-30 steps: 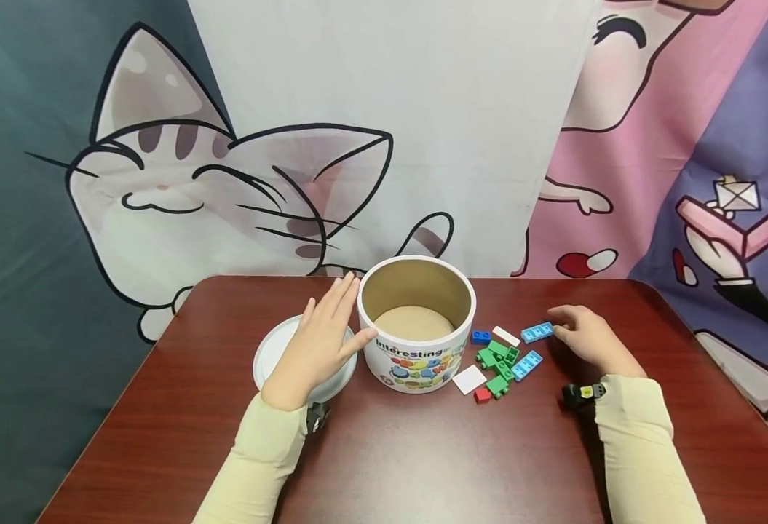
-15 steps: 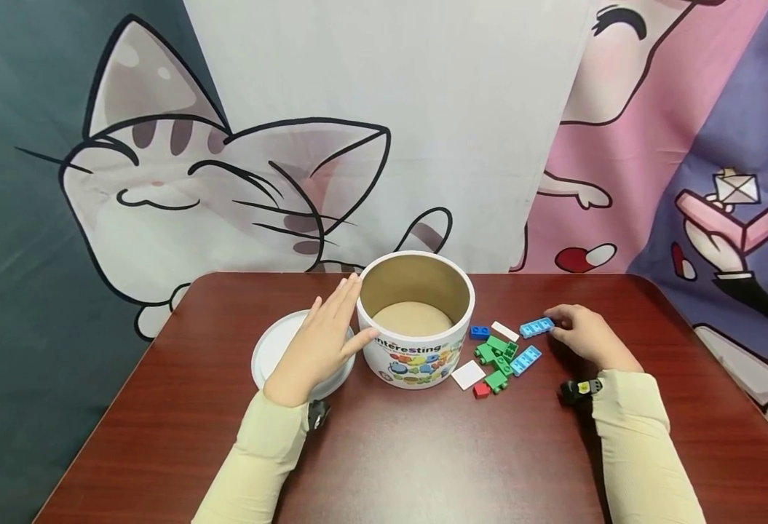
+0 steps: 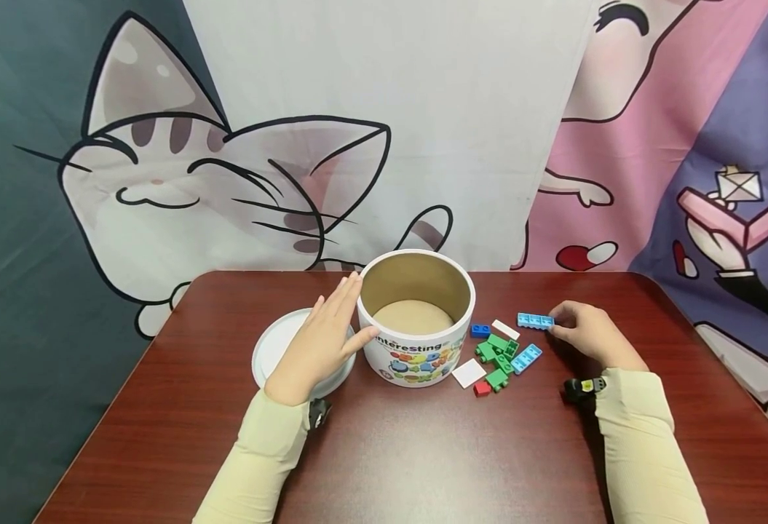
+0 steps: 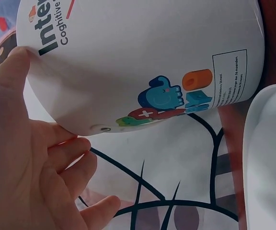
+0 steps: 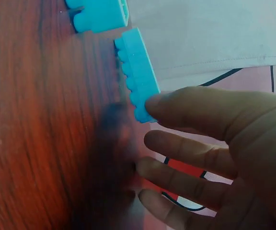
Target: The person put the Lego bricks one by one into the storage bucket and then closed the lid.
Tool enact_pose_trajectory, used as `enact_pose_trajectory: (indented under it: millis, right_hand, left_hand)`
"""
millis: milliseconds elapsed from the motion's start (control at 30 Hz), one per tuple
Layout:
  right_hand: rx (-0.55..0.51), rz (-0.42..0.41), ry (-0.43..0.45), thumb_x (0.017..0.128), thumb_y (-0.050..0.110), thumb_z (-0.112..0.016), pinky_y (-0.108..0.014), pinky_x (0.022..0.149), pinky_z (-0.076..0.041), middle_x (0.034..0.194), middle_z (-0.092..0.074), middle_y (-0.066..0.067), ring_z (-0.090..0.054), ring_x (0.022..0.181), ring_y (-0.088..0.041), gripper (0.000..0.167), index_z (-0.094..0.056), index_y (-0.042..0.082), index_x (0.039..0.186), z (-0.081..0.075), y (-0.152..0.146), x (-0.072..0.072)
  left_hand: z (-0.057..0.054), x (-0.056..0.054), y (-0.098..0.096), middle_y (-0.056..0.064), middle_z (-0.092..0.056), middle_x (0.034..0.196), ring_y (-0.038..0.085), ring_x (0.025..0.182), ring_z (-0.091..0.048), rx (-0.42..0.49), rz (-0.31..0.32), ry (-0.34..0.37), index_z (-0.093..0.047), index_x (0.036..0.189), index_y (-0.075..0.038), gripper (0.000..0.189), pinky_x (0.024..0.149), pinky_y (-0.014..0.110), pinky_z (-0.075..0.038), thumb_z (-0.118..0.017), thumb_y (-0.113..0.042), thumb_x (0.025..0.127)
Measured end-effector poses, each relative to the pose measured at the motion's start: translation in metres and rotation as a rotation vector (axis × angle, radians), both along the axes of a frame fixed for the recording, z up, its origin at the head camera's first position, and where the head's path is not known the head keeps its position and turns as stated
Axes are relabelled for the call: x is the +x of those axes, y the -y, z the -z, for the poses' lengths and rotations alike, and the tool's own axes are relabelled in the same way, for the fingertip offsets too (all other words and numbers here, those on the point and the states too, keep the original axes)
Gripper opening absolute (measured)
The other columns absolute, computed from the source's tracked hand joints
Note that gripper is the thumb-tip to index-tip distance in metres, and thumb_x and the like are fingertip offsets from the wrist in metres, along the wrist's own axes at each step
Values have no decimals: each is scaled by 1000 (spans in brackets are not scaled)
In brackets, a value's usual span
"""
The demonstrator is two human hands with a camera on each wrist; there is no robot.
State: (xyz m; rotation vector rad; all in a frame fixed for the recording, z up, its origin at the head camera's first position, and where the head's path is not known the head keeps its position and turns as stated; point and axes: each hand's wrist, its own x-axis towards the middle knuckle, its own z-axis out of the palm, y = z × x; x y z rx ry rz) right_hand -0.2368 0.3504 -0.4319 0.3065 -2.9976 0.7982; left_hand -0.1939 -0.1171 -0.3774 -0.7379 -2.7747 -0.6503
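My left hand (image 3: 314,342) rests against the left side of a white printed bucket (image 3: 416,364), fingers mostly straight and thumb on the rim. In the left wrist view, the thumb and fingertips touch the bucket's edge (image 4: 143,72). At the right, my right hand (image 3: 590,331) pinches one end of a long light blue building brick (image 3: 536,321). The right wrist view shows the thumb on that brick (image 5: 139,67), its studs facing the table, and the other fingers loosely spread. The bucket stands upright with no bricks visible inside.
A white round lid (image 3: 272,342) lies left of the bucket, partly under my left forearm. Right of the bucket lie several green bricks (image 3: 498,353), another light blue brick (image 3: 526,359), a dark blue brick (image 3: 480,331), a red brick (image 3: 482,388) and white pieces (image 3: 469,373).
The light blue brick in my right hand has turned from slanted to nearly level and risen a little. My left hand stays at the bucket.
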Motion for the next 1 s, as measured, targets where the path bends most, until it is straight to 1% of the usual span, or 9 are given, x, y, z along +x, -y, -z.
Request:
enact_pose_trajectory:
  millis: [233,367,467,600,767,867,1000]
  right_hand:
    - [-11,37,-49,91,13,-73,-56,85,-54,96,-72,-17,-66,91,-34,19,-68,0,103,-6,5,2]
    - [-37,44,-91,91,13,-73,-55,84,-54,96,-72,-17,-66,90,-34,20,-67,0,104,-11,8,3]
    - [-56,44,-132,90,13,-75,-49,81,-54,94,-72,-15,-67,88,-32,19,-68,1,103,-15,12,5]
    - [-70,45,-171,91,16,-77,-37,78,-55,94,-73,-13,-68,87,-29,19,-69,3,103,-22,18,8]
    - [-88,38,-222,91,15,-76,-22,75,-50,94,-72,-11,-68,86,-27,19,-70,3,104,-33,27,13]
    - [-96,38,-276,90,14,-77,-18,73,-47,94,-72,-10,-66,85,-24,19,-70,3,104,-36,33,14]
    - [-130,45,-369,89,12,-78,-17,74,-46,95,-72,-10,-63,84,-20,20,-71,4,106,-41,42,16]
  left_hand:
    - [-1,0,0,8,-19,168,25,155,-17,-5,-1,14,-18,163,-6,85,123,57,-18,-56,-51,101]
    - [-1,0,0,9,-19,168,26,154,-18,0,3,17,-18,162,-6,85,123,57,-19,-56,-51,101]
    - [-1,0,0,9,-19,168,26,155,-18,5,7,23,-18,162,-6,85,123,56,-19,-57,-50,101]
    - [0,0,0,9,-18,168,25,155,-16,5,8,31,-17,163,-6,85,124,54,-18,-56,-50,102]
    - [0,-1,1,9,-18,168,24,155,-16,3,9,32,-17,162,-5,84,124,53,-18,-56,-50,102]
    - [0,-1,1,11,-20,168,24,155,-16,3,13,23,-18,162,-5,85,123,54,-19,-57,-49,101]
    - [1,-2,1,13,-22,167,25,155,-16,3,16,13,-18,162,-4,85,123,54,-19,-58,-49,101]
